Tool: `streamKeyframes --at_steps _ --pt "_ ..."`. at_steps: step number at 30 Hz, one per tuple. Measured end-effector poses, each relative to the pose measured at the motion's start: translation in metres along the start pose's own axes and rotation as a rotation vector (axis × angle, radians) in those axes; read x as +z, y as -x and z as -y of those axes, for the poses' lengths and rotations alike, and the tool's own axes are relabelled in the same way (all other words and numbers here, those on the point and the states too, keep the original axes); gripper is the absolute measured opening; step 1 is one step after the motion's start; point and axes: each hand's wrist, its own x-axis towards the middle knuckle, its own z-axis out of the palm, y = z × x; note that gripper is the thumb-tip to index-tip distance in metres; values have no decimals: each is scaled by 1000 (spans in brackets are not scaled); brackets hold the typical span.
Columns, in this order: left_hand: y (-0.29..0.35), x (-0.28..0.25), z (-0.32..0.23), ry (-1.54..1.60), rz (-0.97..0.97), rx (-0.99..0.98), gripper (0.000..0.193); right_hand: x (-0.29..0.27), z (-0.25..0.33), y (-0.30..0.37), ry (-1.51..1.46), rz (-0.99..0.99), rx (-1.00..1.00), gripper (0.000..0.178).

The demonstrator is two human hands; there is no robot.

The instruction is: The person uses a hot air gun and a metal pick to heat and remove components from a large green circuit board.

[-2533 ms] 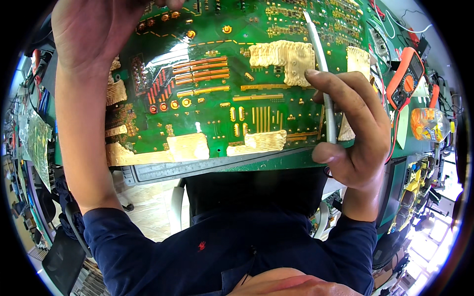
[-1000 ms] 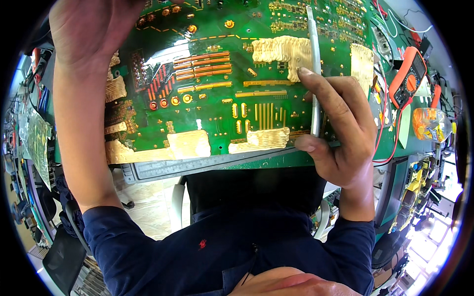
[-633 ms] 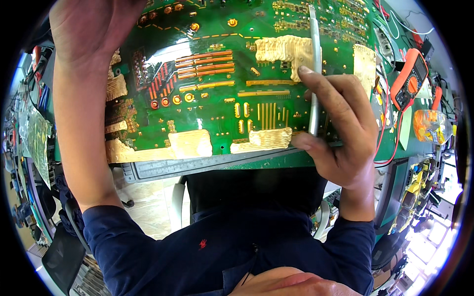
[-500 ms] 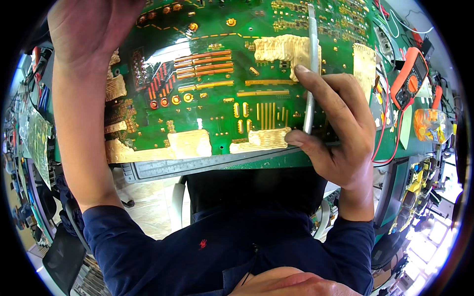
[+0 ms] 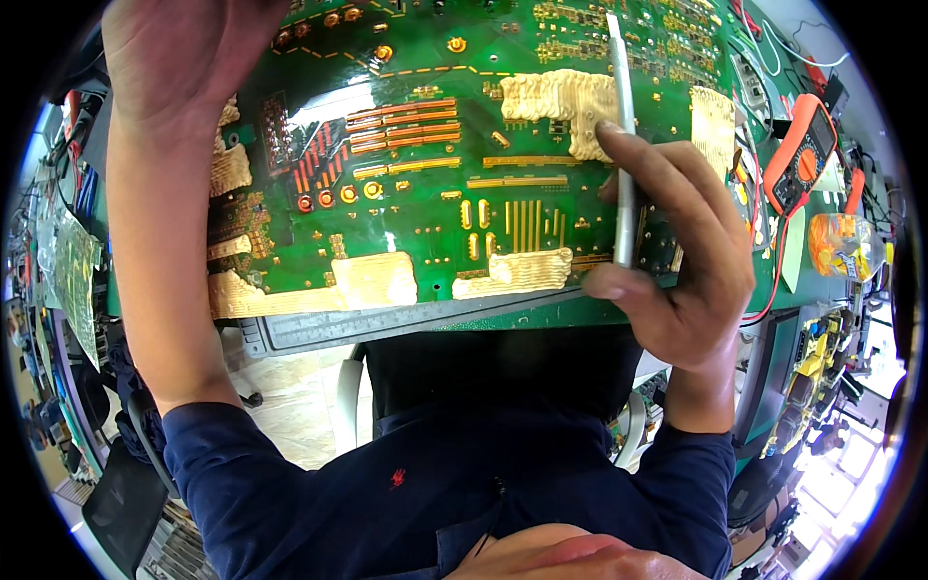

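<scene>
A large green circuit board (image 5: 406,220) with copper-coloured tracks and ridged cream-coloured patches (image 5: 375,280) lies before me. My right hand (image 5: 691,242) is over its right part, fingers curled around a slim silver metal tool (image 5: 625,184) with a narrow flat tip. The tool stands nearly lengthwise, its tip pointing away from me. My index fingertip is by the cream patch (image 5: 590,106) at the upper middle, the thumb near the tool's lower end. My left hand (image 5: 184,53) is over the board's far left; its fingers run out of the picture, so their hold is hidden.
A grey ruler (image 5: 387,327) lies along the near edge of the green table mat. On the right are an orange multimeter (image 5: 804,155) with red leads and a clear plastic container (image 5: 841,244) with yellow and orange on it. A chair (image 5: 348,401) shows below the edge.
My right hand has shifted slightly right with the silver tool, and the thumb has come away from the tool's lower end. The left hand and the board have moved barely at all.
</scene>
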Motion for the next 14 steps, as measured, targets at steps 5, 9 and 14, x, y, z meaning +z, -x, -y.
streamKeyframes --at_steps 5,9,14 --pt "3 14 3 3 -62 -6 63 1 -1 5 91 59 20 78" --pt "1 6 2 9 -54 -28 63 0 -1 5 7 -18 -18 79" --pt "2 5 4 136 -23 -46 65 -4 -5 6 23 -8 -46 83"
